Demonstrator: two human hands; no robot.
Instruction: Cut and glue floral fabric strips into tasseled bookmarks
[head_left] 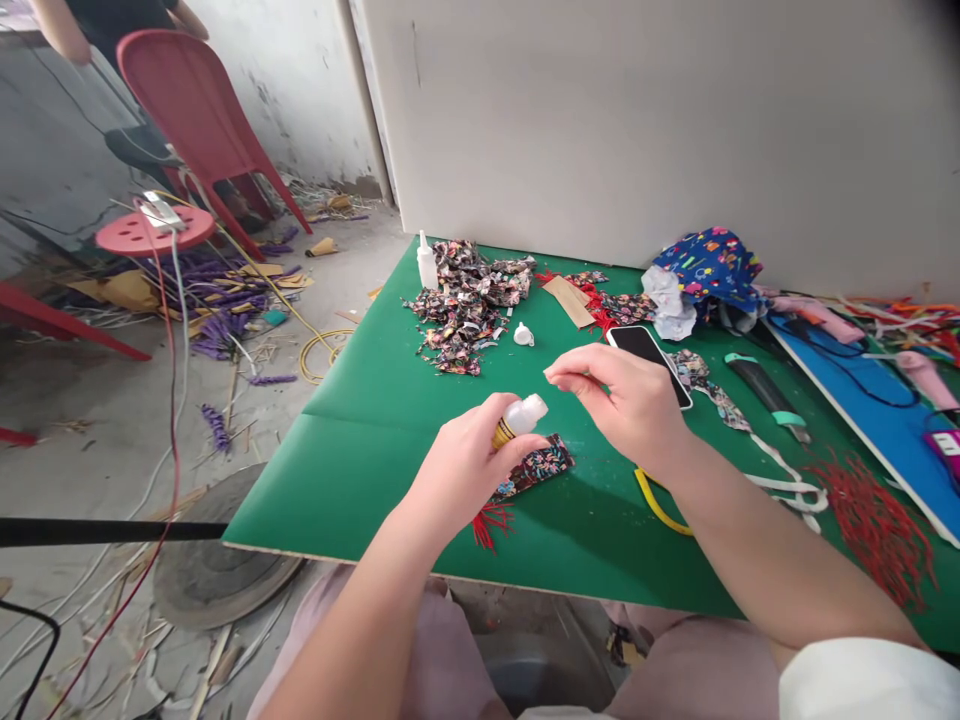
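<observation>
My left hand [465, 465] is closed round a small glue bottle [519, 418] with a white top and a yellow-brown label, held over the green table [360, 430]. My right hand [622, 400] hovers just right of the bottle's top, thumb and forefinger pinched together; what they hold, if anything, is too small to see. Under the bottle lies a dark patterned strip of fabric [536, 465] with a red fringe [491, 525] at its near end. A loose white cap [523, 335] rests on the table beyond my hands.
A heap of patterned scraps [469, 300] and a white bottle [426, 262] lie at the table's back left. A black phone [649, 360], a knife [765, 395], blue fabric [709, 265], a blue board [870, 410] and red fringe [877, 520] crowd the right. Red chair [195, 110], stool [154, 230] and another person stand left.
</observation>
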